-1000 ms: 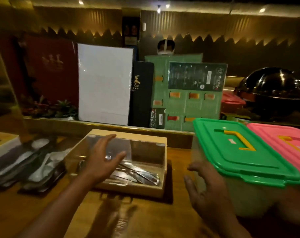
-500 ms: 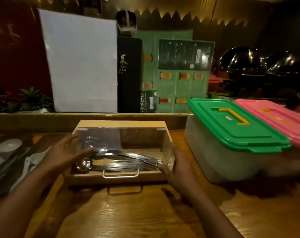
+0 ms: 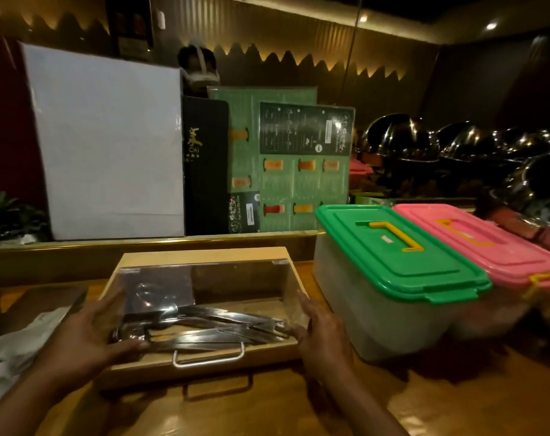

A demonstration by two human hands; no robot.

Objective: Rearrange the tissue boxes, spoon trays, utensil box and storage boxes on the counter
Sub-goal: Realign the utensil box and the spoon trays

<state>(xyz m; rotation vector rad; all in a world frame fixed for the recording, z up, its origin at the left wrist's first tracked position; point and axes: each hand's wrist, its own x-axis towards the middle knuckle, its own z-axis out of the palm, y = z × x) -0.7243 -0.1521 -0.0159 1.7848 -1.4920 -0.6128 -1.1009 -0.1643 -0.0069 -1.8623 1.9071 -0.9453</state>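
A wooden utensil box with a clear slanted lid and a metal handle sits on the wooden counter, holding several metal utensils. My left hand clasps its left side, thumb on the front edge. My right hand presses flat against its right side. Just right of it stands a clear storage box with a green lid, and a pink-lidded storage box touches that one's right side. A dark spoon tray with white wrapped items lies at the far left.
A raised ledge runs behind the boxes, bearing a white board, a black menu and green menu cards. Shiny chafing-dish domes fill the back right. A small plant sits at the back left.
My right hand came from the green-lidded box over to the utensil box's right side. My left hand slid from the lid to the left side. Both hands now clasp the box.
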